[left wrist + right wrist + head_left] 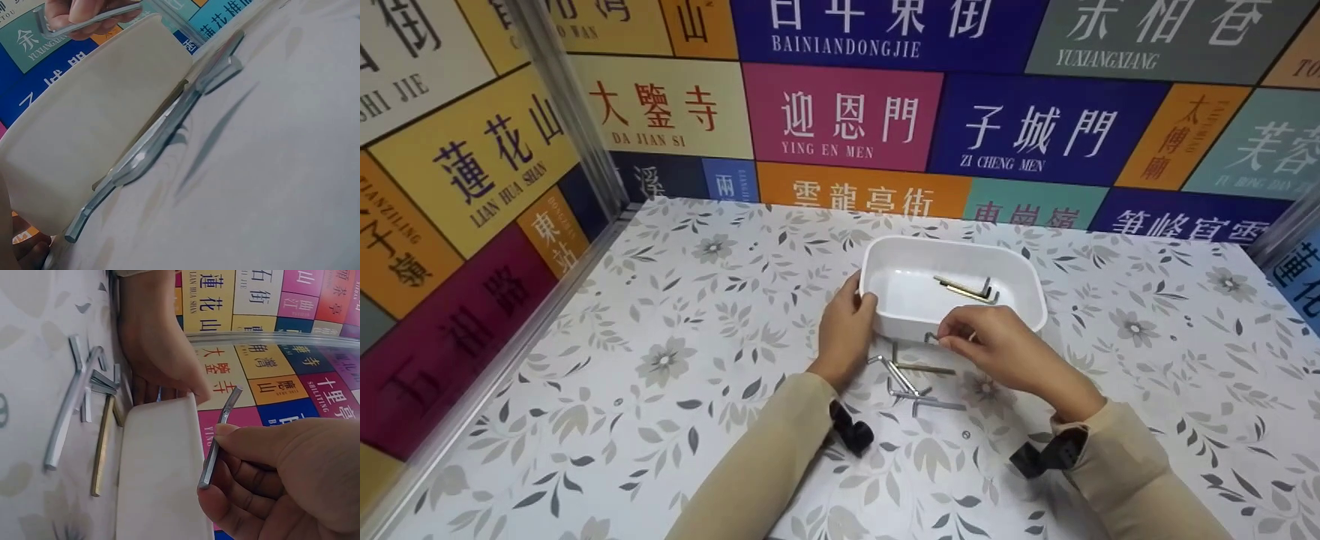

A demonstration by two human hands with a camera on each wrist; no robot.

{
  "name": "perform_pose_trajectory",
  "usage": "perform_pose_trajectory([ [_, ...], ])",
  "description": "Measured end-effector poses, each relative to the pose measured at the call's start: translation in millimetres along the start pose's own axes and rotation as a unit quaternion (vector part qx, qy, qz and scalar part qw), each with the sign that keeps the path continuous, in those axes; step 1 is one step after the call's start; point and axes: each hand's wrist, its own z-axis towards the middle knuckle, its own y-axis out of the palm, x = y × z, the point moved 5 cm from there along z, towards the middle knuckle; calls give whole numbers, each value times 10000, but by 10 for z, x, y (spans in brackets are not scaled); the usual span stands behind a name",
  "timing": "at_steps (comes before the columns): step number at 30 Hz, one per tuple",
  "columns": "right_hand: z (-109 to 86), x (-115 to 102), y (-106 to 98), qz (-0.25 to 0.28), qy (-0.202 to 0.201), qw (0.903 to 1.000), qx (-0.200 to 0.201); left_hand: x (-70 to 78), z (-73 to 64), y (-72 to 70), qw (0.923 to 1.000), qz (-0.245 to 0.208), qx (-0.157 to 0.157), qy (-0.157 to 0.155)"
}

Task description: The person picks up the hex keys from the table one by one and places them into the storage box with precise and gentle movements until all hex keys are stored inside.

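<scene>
A white plastic tub (896, 285) sits on the table, and my left hand (844, 330) grips its left end, thumb at the rim and fingers along the outside. My right hand (997, 349) is at the tub's near side and pinches a silver hex key (221, 439) between thumb and fingers, level with the rim. Inside the tub lie a few hex keys (960, 289) with brass-coloured shafts. In front of it, between my hands, several silver hex keys (904, 379) lie crossed in a loose pile with a brass-coloured one (103, 450).
Under everything is a table (660, 420) with a leaf-and-flower printed cover. Behind it and to its left stand walls of colourful street-name signs (840, 116). Small black devices (851, 431) are strapped at both wrists.
</scene>
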Motion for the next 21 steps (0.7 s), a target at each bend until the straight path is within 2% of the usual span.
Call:
perform_pose_trajectory([
  [6,54,85,-121,-28,-2,9996,270,34,-17,-1,10000,-58,-9,-18],
  [9,73,51,-227,40,68,9993,367,41,-14,-1,9999,-106,-14,-18],
  [21,278,94,-447,229,473,9974,491,17,-13,-15,10000,-23,-24,-39],
])
